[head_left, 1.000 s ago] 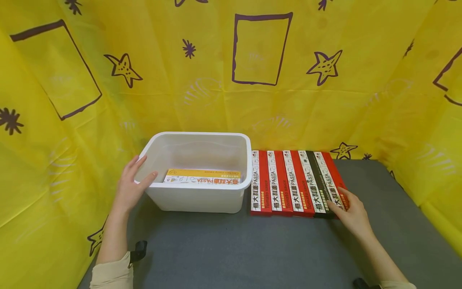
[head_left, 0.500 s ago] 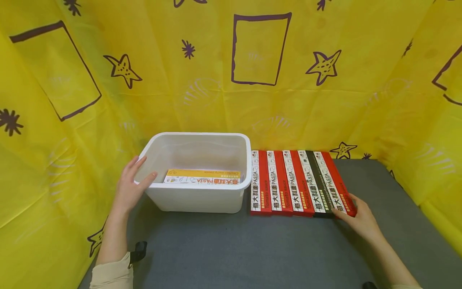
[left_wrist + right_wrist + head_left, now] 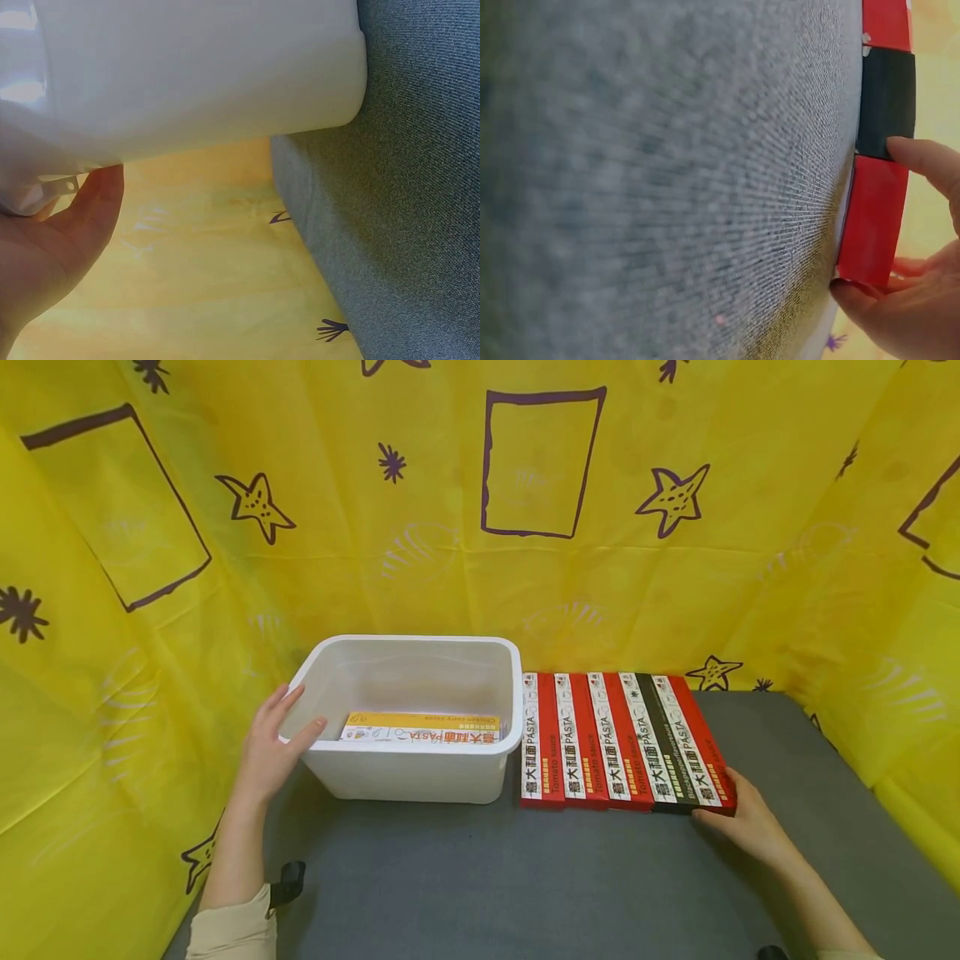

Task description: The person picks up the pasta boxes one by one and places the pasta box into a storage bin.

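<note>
My left hand (image 3: 272, 739) holds the left rim of a white plastic bin (image 3: 420, 774), at its front corner. In the left wrist view, a finger (image 3: 101, 202) presses under that rim, against the bin wall. Inside the bin lies a yellow and white pasta box (image 3: 420, 727). My right hand (image 3: 750, 818) is at the near end of the rightmost red pasta box (image 3: 693, 727). Its thumb (image 3: 922, 157) touches the edge by the black pasta box (image 3: 887, 101), and its other fingers reach round the red box's outer side; it pinches that end.
Several red pasta boxes (image 3: 550, 752) and a black one lie side by side, right of the bin, on a dark grey cloth-covered table (image 3: 480, 877). A yellow patterned curtain (image 3: 420, 577) closes off the back and both sides.
My right hand has slid from the top of the rightmost red box toward me, round its near end. The left hand, bin and boxes have stayed in place.
</note>
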`<state>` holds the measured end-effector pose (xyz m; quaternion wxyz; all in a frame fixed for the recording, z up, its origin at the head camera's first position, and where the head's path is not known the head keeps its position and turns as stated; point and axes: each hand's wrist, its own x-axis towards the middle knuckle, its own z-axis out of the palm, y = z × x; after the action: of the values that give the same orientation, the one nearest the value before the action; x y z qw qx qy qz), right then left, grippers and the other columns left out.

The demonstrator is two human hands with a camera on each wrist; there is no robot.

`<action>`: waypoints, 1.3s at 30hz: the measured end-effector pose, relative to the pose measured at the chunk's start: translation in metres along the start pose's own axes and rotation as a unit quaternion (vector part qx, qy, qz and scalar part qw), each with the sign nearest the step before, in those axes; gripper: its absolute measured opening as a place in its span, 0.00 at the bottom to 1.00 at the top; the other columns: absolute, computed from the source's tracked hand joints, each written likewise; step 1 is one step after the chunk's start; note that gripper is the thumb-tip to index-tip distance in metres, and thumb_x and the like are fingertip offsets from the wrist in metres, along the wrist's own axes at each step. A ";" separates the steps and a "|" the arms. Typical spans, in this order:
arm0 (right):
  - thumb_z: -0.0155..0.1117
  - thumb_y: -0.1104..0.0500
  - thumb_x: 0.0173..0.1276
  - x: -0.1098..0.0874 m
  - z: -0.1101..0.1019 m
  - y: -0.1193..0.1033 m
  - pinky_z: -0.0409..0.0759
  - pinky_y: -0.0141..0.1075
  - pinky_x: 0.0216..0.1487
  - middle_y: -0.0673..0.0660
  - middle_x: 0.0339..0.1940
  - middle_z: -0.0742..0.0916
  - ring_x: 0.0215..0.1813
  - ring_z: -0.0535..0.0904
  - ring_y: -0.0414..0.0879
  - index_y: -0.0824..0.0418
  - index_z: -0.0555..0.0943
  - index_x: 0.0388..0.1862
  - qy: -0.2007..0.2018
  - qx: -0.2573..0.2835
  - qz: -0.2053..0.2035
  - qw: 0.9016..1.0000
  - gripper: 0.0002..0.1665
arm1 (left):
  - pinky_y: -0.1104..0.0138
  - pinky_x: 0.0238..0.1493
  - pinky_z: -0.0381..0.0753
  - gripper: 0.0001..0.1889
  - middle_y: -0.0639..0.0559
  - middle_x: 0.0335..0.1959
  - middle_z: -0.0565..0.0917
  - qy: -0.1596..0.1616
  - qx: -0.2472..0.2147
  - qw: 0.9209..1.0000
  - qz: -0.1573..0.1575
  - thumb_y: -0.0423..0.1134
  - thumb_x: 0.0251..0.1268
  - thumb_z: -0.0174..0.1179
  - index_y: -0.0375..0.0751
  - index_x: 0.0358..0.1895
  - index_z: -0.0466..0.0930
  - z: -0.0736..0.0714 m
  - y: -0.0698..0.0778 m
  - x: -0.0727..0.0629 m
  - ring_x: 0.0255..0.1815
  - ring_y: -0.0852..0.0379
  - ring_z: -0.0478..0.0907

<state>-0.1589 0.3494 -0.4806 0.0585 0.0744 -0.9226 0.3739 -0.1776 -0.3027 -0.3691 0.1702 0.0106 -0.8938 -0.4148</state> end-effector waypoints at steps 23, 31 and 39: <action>0.74 0.49 0.56 0.001 -0.013 0.001 0.65 0.66 0.54 0.85 0.61 0.67 0.59 0.65 0.78 0.83 0.53 0.69 -0.031 -0.098 0.029 0.994 0.59 | 0.32 0.65 0.49 0.35 0.43 0.77 0.54 0.008 -0.003 1.000 0.006 0.49 0.65 0.60 0.44 0.74 0.63 0.001 0.001 -0.001 0.74 0.33 0.50; 0.77 0.48 0.52 0.001 -0.012 0.006 0.67 0.66 0.50 0.85 0.57 0.71 0.56 0.69 0.78 0.84 0.60 0.66 -0.003 -0.137 -0.006 0.991 0.58 | 0.32 0.65 0.50 0.35 0.42 0.77 0.55 0.011 -0.003 1.000 0.009 0.49 0.65 0.61 0.43 0.73 0.63 0.001 0.000 -0.001 0.74 0.33 0.50; 0.76 0.46 0.54 0.000 -0.015 0.000 0.68 0.66 0.52 0.84 0.58 0.72 0.57 0.69 0.78 0.83 0.64 0.64 0.007 -0.155 0.018 0.988 0.54 | 0.32 0.65 0.49 0.35 0.42 0.77 0.55 0.010 -0.010 1.000 0.010 0.48 0.65 0.61 0.43 0.73 0.63 0.001 0.000 0.000 0.74 0.33 0.50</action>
<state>-0.1579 0.3599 -0.4704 0.0688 0.0455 -0.9702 0.2279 -0.1779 -0.3017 -0.3699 0.1837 0.0039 -0.8879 -0.4217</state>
